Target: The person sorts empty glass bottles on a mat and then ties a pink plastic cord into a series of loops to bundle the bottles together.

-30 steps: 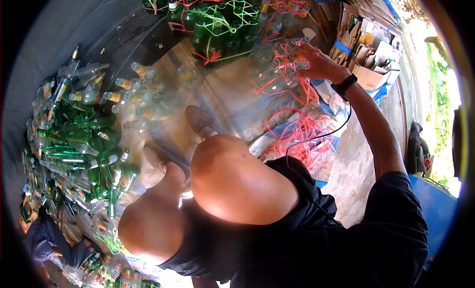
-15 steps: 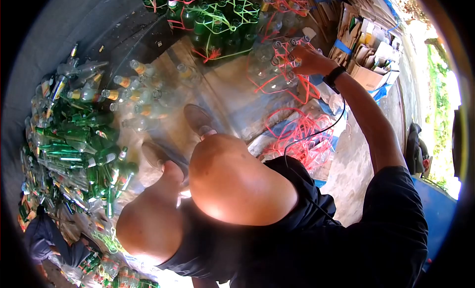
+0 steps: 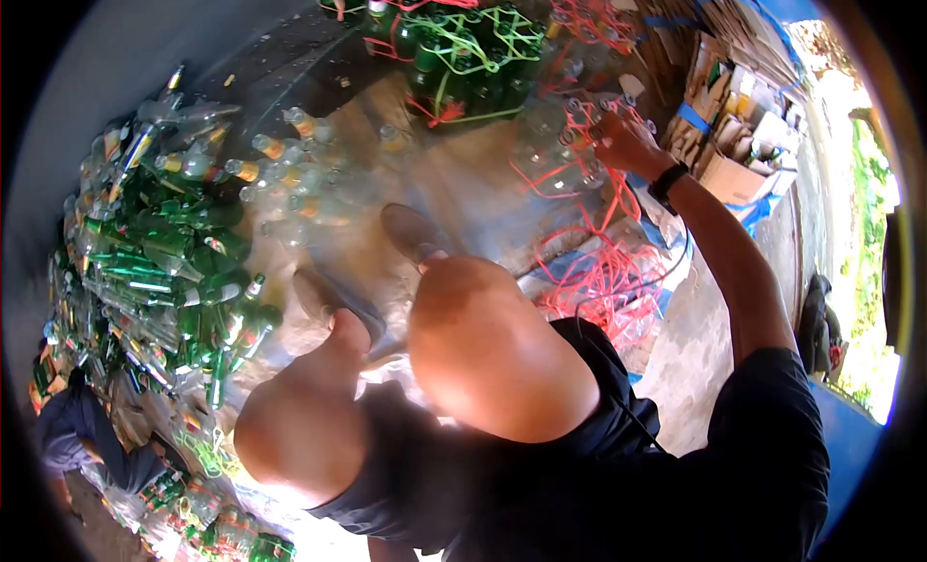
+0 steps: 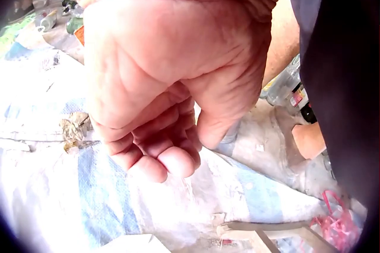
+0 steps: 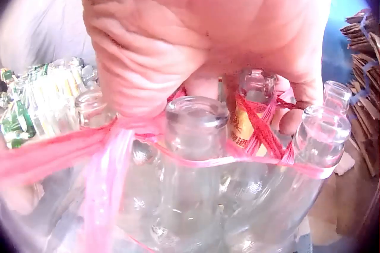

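- Dusty brown floor covering (image 3: pixel 473 176) spreads around the feet, dull and creased; layered brown cardboard bundles with ragged edges (image 3: pixel 734 176) stand beyond the right arm.
- Upright clear glass bottles with round, glossy mouths (image 5: pixel 196 116) cluster beneath the right hand (image 5: pixel 208 33), whose fingers curl among the necks, the thumb pressing flat, shiny pink plastic ribbon (image 5: pixel 53 155).
- Ribbon already loops and crosses those necks; with long ends trailing, this binding looks well advanced but unfinished.
- Green glass bottles laced with lime and pink strips (image 3: pixel 473 60) nearby seem fully bound.
- Loose clear bottles with orange-yellow neck labels (image 3: pixel 272 147) and a jumbled green bottle pile (image 3: pixel 154 241) appear still unbound; crinkled pink ribbon lies tangled (image 3: pixel 599 287).
- Relaxed, the left hand (image 4: pixel 172 57) curls loosely around nothing above white-and-blue woven sheeting (image 4: pixel 107 188).
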`<state>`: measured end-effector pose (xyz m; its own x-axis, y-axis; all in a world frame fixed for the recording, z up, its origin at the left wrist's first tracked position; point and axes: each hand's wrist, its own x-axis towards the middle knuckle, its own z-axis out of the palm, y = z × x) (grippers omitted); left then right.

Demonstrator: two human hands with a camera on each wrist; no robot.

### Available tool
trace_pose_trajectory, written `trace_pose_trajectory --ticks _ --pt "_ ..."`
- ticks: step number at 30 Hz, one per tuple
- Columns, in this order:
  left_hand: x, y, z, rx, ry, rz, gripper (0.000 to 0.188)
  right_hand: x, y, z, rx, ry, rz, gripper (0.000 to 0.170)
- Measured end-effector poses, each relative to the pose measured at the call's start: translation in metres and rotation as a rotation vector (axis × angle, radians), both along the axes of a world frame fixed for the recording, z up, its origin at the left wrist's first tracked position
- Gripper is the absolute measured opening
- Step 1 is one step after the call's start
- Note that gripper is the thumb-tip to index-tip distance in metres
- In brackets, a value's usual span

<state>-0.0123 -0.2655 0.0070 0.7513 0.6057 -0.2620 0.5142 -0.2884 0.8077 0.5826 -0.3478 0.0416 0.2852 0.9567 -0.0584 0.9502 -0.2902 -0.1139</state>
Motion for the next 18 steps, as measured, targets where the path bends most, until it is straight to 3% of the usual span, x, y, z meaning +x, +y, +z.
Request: trace_pose_trajectory --ticks 2,4,6,8,10,13,18 --pt "0.02 0.005 -0.005 -0.014 -0.017 0.009 0.018 0.003 0.0 -0.004 -0.106 0.075 -0.13 0.018" --pt "0.041 0.013 -0.008 -0.022 -0.033 0.016 0.018 -0.012 0.011 0.021 -0.244 -0.004 -0.15 0.014" --pt "0.052 0.019 -0.006 -0.043 -0.04 0.02 0.019 -0.004 -0.006 -0.002 0.095 -0.073 0.047 0.019" --pt "0.055 0.026 0.001 -0.073 -0.053 0.014 0.019 -0.02 0.0 0.012 0.13 -0.067 0.036 0.017" --pt "0.049 0.031 0.017 -0.112 -0.073 -0.014 0.019 -0.026 0.0 0.02 0.148 -0.061 0.013 0.014" --pt "0.033 0.041 0.057 -0.182 -0.143 -0.118 0.019 -0.022 0.0 0.032 -0.098 0.045 -0.19 0.009" --pt "0.014 0.049 0.125 -0.284 -0.278 -0.358 0.02 -0.023 -0.01 0.063 -0.121 0.07 -0.158 0.008"
